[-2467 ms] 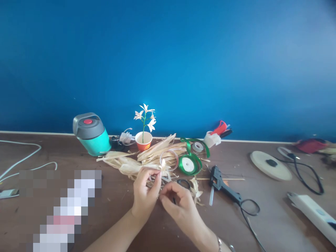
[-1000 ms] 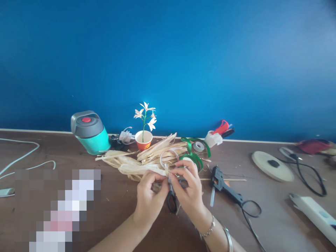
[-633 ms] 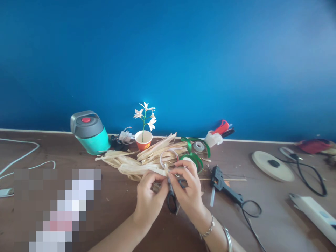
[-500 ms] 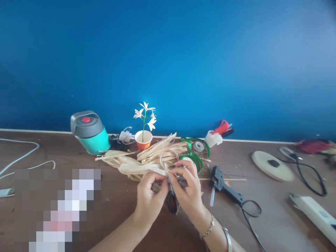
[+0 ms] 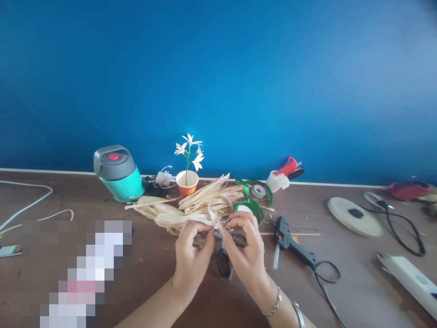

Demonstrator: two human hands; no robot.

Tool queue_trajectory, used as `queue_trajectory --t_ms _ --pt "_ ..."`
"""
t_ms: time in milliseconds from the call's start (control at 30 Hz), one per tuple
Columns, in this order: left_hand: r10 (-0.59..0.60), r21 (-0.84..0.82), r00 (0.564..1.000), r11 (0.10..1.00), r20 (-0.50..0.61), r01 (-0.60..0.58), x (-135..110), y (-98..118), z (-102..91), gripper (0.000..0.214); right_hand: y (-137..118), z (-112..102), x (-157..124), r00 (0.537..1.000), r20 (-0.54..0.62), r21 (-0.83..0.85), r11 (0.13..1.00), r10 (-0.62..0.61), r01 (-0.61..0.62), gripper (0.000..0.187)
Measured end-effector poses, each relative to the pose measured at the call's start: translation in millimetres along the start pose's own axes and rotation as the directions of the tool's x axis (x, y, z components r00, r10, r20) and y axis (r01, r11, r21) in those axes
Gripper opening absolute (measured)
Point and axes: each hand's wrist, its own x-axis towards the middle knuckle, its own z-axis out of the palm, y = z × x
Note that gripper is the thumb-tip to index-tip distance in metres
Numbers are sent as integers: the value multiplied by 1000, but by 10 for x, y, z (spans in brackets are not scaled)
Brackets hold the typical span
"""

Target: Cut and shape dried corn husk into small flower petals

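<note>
My left hand (image 5: 194, 255) pinches a small pale piece (image 5: 216, 222), apparently dried corn husk, between thumb and forefinger. From the other side my right hand (image 5: 248, 250) has its thumb and fingertips closed at the same piece. How the fingers grip it is partly hidden. Just beneath the hands lie scissors (image 5: 224, 264) with dark handles, partly covered by my right hand. Behind is a pile of dried husks (image 5: 170, 218), with a roll of pale tape or ribbon (image 5: 210, 207) on it. Green ribbon (image 5: 261, 212) curls beyond my right hand.
An orange paper cup (image 5: 187, 186) holds a stem of white flowers (image 5: 189, 152). To its left stands a turquoise flask (image 5: 124, 184). On the right are a glue gun (image 5: 285, 234) with its cord, a pale round lid (image 5: 353, 216) and a power strip (image 5: 414, 278). A blue wall (image 5: 218, 91) borders the table.
My fingertips have moved slightly apart around the small husk piece, and more of it shows between them. My left hand has shifted a little to the left.
</note>
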Motion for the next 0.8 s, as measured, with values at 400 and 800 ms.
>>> queue_trajectory --t_ms 400,800 --pt "202 9 979 979 -14 -201 -10 -33 -8 13 -155 103 -77 968 -35 237 943 249 -234 9" --pt "196 -30 980 980 24 -195 -26 -34 -20 14 -163 84 -77 968 -35 253 939 247 -231 9"
